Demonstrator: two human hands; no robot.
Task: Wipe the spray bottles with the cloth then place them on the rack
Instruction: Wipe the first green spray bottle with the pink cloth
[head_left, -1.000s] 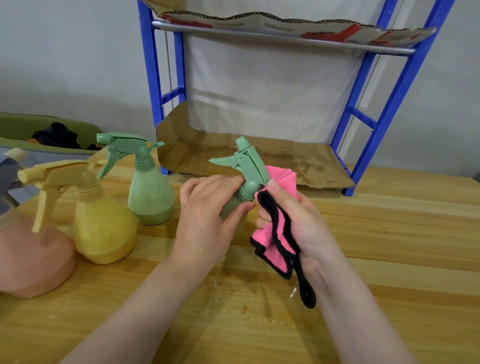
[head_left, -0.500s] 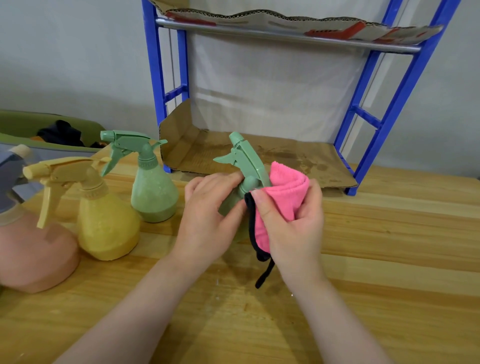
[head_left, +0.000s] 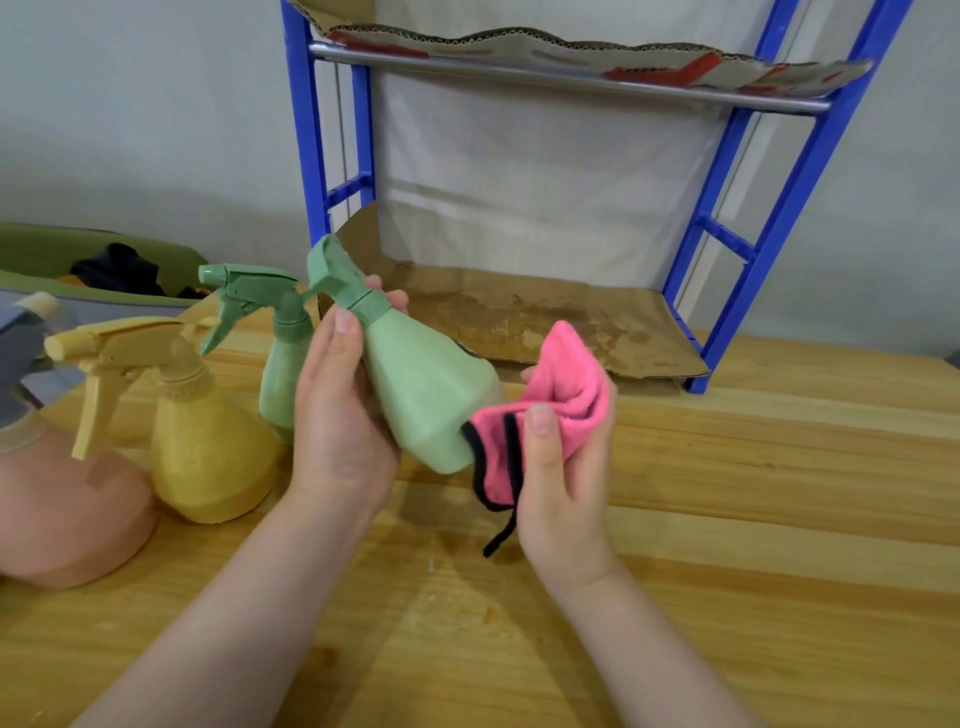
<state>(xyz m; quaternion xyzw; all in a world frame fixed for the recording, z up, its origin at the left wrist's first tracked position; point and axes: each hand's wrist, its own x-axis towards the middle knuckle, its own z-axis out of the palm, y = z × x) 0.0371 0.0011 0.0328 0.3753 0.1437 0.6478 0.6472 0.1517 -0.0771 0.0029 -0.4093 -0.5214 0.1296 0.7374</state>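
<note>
My left hand (head_left: 337, 421) grips a green spray bottle (head_left: 421, 395) by its neck and upper body, tilted with the nozzle up-left and the base down-right. My right hand (head_left: 561, 467) holds a bunched pink cloth with black trim (head_left: 545, 415) against the bottle's base. Behind both hands stands the blue rack (head_left: 727, 244), its lower shelf lined with stained cardboard (head_left: 545, 317). A second green spray bottle (head_left: 283, 358), a yellow one (head_left: 202, 441) and a pink one (head_left: 62, 519) stand on the wooden table (head_left: 779, 519) at the left.
A green bin (head_left: 31, 254) holding dark items sits at the far left behind the bottles. A grey object (head_left: 15, 353) lies beside the pink bottle. The rack's upper shelf also carries cardboard (head_left: 571, 47). A pale wall backs everything.
The held bottle has turned so its body now faces me and its base points right. My right hand with the cloth slid from the bottle's neck down to its base.
</note>
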